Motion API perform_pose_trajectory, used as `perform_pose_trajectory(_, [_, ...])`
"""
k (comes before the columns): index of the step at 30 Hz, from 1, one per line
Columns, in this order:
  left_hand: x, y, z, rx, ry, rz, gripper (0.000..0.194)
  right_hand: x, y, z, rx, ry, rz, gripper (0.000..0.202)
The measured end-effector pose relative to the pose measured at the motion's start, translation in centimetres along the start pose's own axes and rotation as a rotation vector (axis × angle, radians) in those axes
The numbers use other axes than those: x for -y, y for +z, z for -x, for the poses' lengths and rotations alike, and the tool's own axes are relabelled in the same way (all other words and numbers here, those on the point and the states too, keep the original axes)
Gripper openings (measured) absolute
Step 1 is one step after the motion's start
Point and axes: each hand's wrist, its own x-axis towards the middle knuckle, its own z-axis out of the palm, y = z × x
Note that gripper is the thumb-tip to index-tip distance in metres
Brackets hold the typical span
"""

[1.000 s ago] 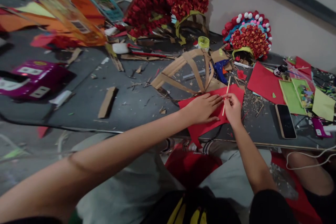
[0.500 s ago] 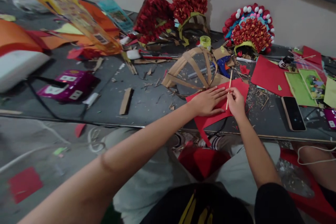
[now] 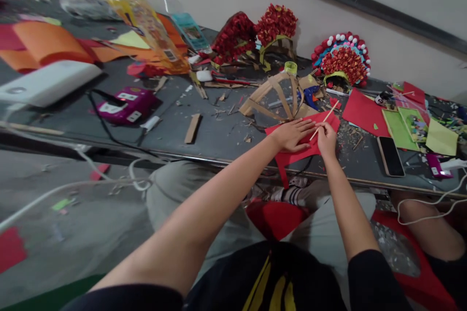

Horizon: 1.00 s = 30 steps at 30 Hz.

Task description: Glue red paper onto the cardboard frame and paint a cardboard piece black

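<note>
My left hand (image 3: 293,135) lies flat with fingers spread on a red paper sheet (image 3: 292,156) near the table's front edge. Just right of it, my right hand (image 3: 326,140) pinches a thin pale wooden stick (image 3: 330,111), which slants up to the right over the paper. Behind the left hand stands a dome frame of cardboard strips (image 3: 279,95). A blue tool (image 3: 310,97) lies beside that frame, partly hidden by it.
Decorated red headpieces (image 3: 345,60) lean by the wall. Bottles (image 3: 186,29) and a purple power strip (image 3: 127,105) are at left. A phone (image 3: 390,156), red sheet (image 3: 363,112) and green cards (image 3: 396,129) lie right. Another person's leg (image 3: 426,226) shows lower right.
The view has shifted, bringing more of the left side into sight. The stick now leans further to the right, still in my right hand. My left hand remains flat on the red paper.
</note>
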Motion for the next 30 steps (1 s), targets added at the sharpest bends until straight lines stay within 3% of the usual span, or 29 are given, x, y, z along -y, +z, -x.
perform_pose_trajectory(18, [-0.44, -0.59, 0.29, -0.171, -0.123, -0.005, 0.074, -0.48, 0.1, -0.45, -0.139, -0.143, 0.226, 0.024])
perform_pose_trajectory(30, [-0.64, -0.81, 0.38, -0.247, -0.138, -0.018, 0.077, -0.38, 0.5, -0.14, 0.023, -0.292, 0.372, 0.049])
